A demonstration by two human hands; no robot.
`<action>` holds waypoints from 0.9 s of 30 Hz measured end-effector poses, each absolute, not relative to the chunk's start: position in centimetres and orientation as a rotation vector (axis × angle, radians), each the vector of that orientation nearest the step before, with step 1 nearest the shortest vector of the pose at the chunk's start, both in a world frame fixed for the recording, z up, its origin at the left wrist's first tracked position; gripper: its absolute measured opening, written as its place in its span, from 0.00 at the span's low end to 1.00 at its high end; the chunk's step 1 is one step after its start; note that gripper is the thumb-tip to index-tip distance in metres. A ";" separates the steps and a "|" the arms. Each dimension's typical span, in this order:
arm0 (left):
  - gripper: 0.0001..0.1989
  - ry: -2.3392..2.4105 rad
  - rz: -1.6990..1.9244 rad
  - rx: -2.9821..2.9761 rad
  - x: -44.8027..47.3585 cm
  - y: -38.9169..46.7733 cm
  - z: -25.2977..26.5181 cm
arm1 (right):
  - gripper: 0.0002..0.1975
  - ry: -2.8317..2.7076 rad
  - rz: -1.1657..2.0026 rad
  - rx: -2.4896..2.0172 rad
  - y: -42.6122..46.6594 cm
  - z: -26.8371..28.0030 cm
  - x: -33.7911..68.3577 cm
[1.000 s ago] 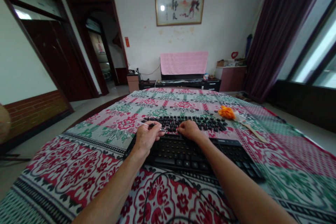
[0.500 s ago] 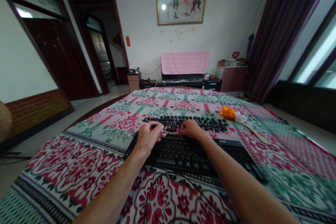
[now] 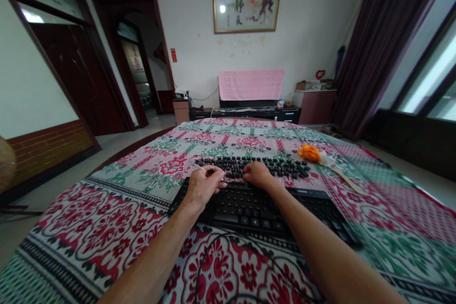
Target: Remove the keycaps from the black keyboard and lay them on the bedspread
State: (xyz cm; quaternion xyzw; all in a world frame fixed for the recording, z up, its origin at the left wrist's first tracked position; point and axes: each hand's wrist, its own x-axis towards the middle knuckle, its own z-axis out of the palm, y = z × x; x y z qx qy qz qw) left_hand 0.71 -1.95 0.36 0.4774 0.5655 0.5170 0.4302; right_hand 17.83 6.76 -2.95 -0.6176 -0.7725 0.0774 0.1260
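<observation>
A black keyboard (image 3: 231, 206) lies across the patterned cloth, with many of its keycaps off and bare key positions showing; some keys remain along the front and at the right. Beyond its back edge, loose black keycaps (image 3: 278, 167) are laid out in rows. My left hand (image 3: 203, 185), over the back left of the keyboard, is closed on a thin pale stick (image 3: 197, 165) that pokes out to the upper left. My right hand (image 3: 258, 174) is closed at the near edge of the loose keycaps; its fingertips, and anything between them, are hidden.
An orange fluffy duster head (image 3: 309, 153) with a pale flat handle (image 3: 347, 181) lies right of the keycaps. The keyboard's black cable (image 3: 201, 261) loops in front. A patterned cloth (image 3: 121, 228) covers the table. Beyond stands a low cabinet (image 3: 288, 115) with a pink towel (image 3: 251, 85) above it.
Both hands have shifted only slightly. The thin stick in my left hand sits at a slightly different angle, and my right hand's fingers have moved a little among the near keycaps.
</observation>
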 end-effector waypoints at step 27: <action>0.06 1.555 0.889 1.625 2.9 -4.1 -0.5 | 0.14 -2.317 0.683 -1.352 3.5 -2.8 20.0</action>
